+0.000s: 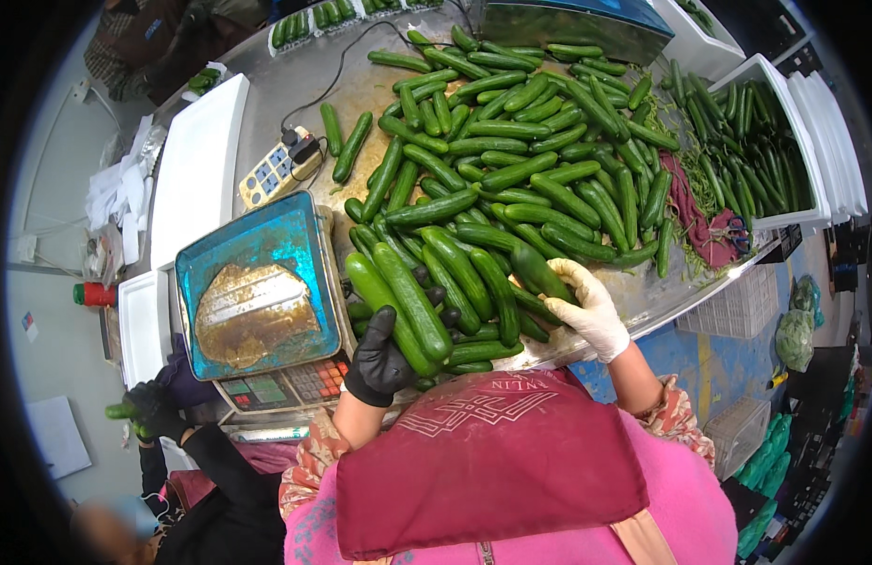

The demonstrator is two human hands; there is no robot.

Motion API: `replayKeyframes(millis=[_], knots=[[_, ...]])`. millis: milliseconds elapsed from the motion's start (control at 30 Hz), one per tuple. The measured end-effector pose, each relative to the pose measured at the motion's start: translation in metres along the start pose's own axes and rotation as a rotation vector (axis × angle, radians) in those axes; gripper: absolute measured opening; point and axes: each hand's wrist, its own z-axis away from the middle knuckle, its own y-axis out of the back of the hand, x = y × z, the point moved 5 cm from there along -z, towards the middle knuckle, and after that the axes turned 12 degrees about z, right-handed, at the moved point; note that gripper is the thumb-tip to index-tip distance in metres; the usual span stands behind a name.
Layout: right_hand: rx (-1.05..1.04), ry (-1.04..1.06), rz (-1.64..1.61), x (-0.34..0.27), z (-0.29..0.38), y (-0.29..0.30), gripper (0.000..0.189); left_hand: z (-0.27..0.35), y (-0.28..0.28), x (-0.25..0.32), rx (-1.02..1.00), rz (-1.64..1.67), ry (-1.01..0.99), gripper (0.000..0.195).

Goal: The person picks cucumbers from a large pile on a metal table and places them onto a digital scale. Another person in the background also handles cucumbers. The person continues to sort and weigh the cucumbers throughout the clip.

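Observation:
My left hand (383, 360), in a black glove, grips two cucumbers (412, 304) lying side by side over the pile's near left edge. A white glove covers my right hand (591, 311), whose fingers and thumb close around the end of one dark, slightly blurred cucumber (538, 272). Below and beyond both hands spreads a large heap of cucumbers (513, 169) on the metal table (316, 78). Just left of my left hand stands a weighing scale with a stained blue pan (259, 289); its keypad (316, 383) faces me.
A power strip (280, 166) with a cable lies behind the scale, beside a white foam lid (199, 169). At right are a cucumber-filled foam box (789, 141), a dark red cloth (697, 212) and scissors (739, 236). A co-worker's black-gloved hand (157, 409) holds cucumber at lower left.

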Motion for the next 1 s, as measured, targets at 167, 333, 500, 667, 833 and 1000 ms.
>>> replayKeyframes(millis=[167,333,500,667,833,1000], knots=[[-0.013,1.033,1.108,-0.102,0.009,-0.071,0.042,-0.004,-0.002,-0.022,-0.076,0.105,0.118,0.068],[0.215,0.733,0.785,-0.097,-0.043,-0.06,0.024,0.016,-0.012,-0.018,0.012,-0.381,0.045,0.08],[0.157,0.495,1.26,-0.044,-0.101,-0.089,0.031,0.02,-0.022,-0.013,-0.123,-0.107,0.007,0.086],[0.063,0.5,1.149,-0.033,-0.11,-0.108,0.038,0.022,-0.024,-0.003,-0.031,-0.083,-0.114,0.077],[0.021,0.372,0.426,-0.087,-0.111,-0.08,0.049,0.022,-0.044,0.033,0.048,-0.262,-0.325,0.07],[-0.356,0.143,0.004,-0.135,-0.117,-0.148,0.046,0.029,-0.077,0.08,0.123,-0.494,-0.563,0.047]])
